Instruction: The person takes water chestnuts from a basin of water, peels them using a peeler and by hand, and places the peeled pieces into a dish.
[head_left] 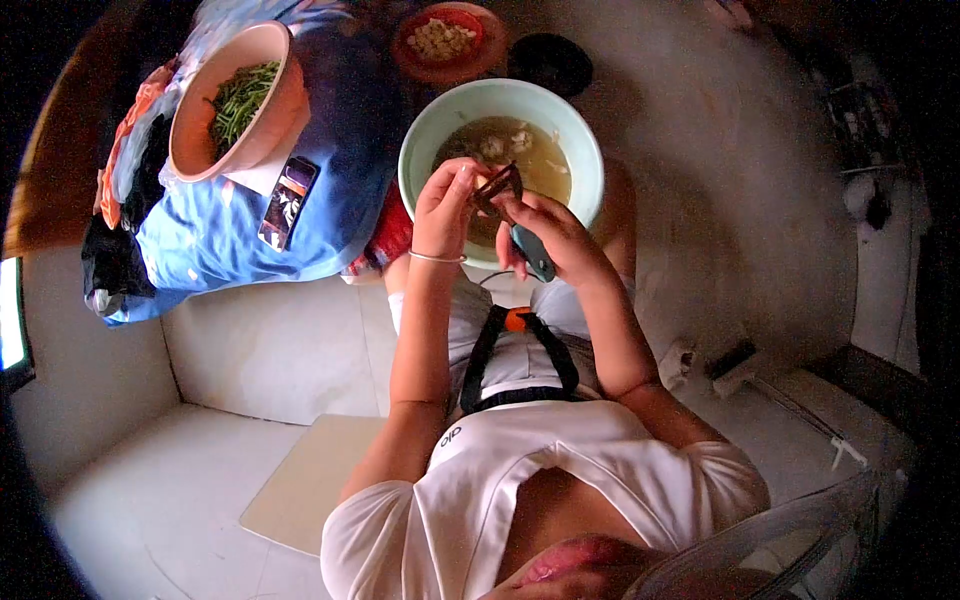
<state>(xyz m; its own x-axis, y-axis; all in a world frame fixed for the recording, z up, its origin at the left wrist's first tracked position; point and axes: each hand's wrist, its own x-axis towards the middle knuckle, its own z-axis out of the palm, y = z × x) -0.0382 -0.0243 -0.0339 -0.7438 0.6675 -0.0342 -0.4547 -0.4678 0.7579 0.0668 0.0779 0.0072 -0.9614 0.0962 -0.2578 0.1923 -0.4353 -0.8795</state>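
My left hand [443,205], with a pale bangle at the wrist, pinches a small pale piece [482,182] that looks like a garlic clove. My right hand [555,232] is closed around a small cutting tool with a teal handle [532,252] and a dark blade end [497,188]. The blade end meets the left fingertips. Both hands are over a pale green basin [592,135] between my knees. Cloudy yellowish water [552,160] in it holds several whitish pieces.
Beyond the basin stand a red bowl of pale cloves [440,38] and a black round dish [550,65]. At left, a blue cloth [340,225] carries a pink bowl [285,110] of green stems and a phone [289,203]. A cream board [310,480] lies on the floor.
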